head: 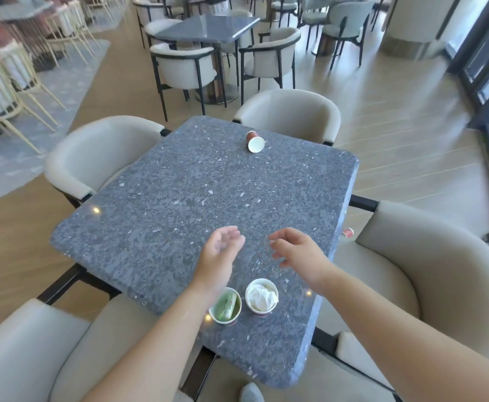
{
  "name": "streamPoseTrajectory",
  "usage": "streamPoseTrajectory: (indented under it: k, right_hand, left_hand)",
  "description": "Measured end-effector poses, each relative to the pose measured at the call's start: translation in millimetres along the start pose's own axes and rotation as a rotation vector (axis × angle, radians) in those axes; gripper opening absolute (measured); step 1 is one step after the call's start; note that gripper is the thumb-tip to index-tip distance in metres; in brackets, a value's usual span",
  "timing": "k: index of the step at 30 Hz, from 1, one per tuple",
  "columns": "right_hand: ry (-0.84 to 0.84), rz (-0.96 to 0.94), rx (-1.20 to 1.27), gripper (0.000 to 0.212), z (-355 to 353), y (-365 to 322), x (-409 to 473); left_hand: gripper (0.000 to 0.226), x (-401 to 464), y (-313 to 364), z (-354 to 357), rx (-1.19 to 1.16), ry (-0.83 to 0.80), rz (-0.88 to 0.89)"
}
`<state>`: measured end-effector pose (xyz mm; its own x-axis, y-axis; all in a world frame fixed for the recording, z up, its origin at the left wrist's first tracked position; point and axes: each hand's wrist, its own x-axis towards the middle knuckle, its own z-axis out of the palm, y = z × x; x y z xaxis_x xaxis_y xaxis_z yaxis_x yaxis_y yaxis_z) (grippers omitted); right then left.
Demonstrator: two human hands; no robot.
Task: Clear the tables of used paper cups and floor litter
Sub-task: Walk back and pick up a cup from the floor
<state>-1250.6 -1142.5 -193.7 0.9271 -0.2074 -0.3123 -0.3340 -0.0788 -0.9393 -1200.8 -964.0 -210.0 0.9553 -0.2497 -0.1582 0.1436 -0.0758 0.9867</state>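
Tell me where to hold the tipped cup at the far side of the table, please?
Grip the tipped cup around its brown side wall, coming from above. It lies on its side with the open mouth facing the person, so the rim offers little hold.

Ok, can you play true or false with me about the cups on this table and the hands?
1. The far cup lies on its side. True.
2. The left hand grips a cup. False: it holds nothing, fingers relaxed above the table.
3. Two cups stand upright near the front edge. True: the green-filled cup and the tissue cup.
4. The tissue cup is empty. False: crumpled white paper fills it.
5. The right hand is pressing on the far cup. False: it is well short of it, holding nothing.
6. A red cup shows just past the table's right edge. True.
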Motion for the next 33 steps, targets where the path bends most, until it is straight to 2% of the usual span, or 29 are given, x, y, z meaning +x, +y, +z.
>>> streamPoseTrajectory:
  k: [5, 12, 18, 23, 28, 33]
  right_hand:
    - [0.077, -0.015, 0.15, 0.012, -57, -7, -25]
    - [0.162, -0.033, 0.299, 0.024, -154, -9, -82]
    - [0.262, -0.073, 0.391, 0.011, -247, 12, -143]
    - [0.34, -0.093, 0.458, 0.01, -317, 31, -195]
    - [0.434, -0.093, 0.536, 0.011, -374, 45, -241]
    - [0.53, -0.108, 0.607, 0.011, -416, 55, -274]
  left_hand:
    - [0.05, 0, 36, 58, -0.09, -0.049, 0.048]
    - [0.034, -38, 59, 165, -0.152, -0.145, 0.026]
    - [0.016, -85, 72, 269, -0.188, -0.266, 0.019]
    - [0.016, -122, 75, 349, -0.176, -0.337, 0.006]
    - [0.032, -151, 75, 412, -0.158, -0.395, 0.013]
    - [0.014, -163, 76, 462, -0.115, -0.476, 0.008]
